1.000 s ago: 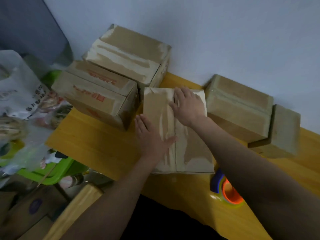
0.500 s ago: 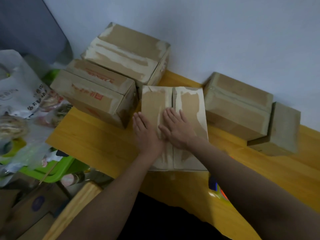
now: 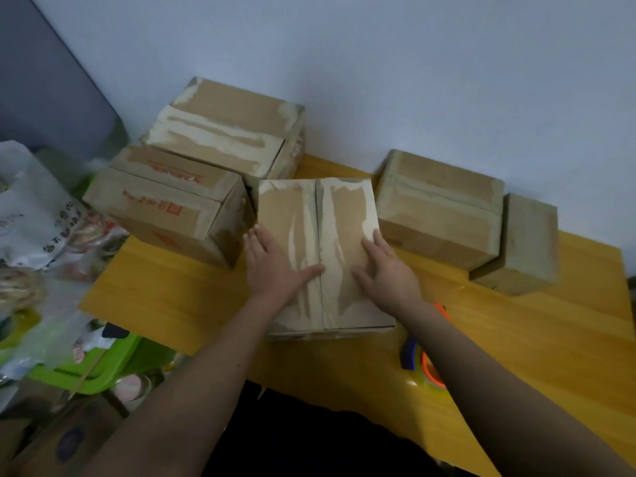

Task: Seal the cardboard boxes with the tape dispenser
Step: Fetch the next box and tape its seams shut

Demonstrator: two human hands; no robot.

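Note:
A cardboard box (image 3: 316,215) with closed flaps and torn tape marks stands in the middle of the yellow table (image 3: 165,297), its seam running toward me. My left hand (image 3: 275,266) lies flat on the left flap, thumb near the seam. My right hand (image 3: 385,273) lies flat on the right flap. An orange and blue tape dispenser (image 3: 421,363) sits on the table under my right forearm, partly hidden by it.
Two larger boxes (image 3: 172,208) (image 3: 227,132) stand at the back left, two more (image 3: 440,208) (image 3: 523,242) at the back right against the wall. Plastic bags (image 3: 38,215) and a green tray (image 3: 103,363) crowd the left beside the table.
My right hand slid from the far end of the box back toward me, then out to the right flap. My left hand stayed on the left flap. The view shifted slightly.

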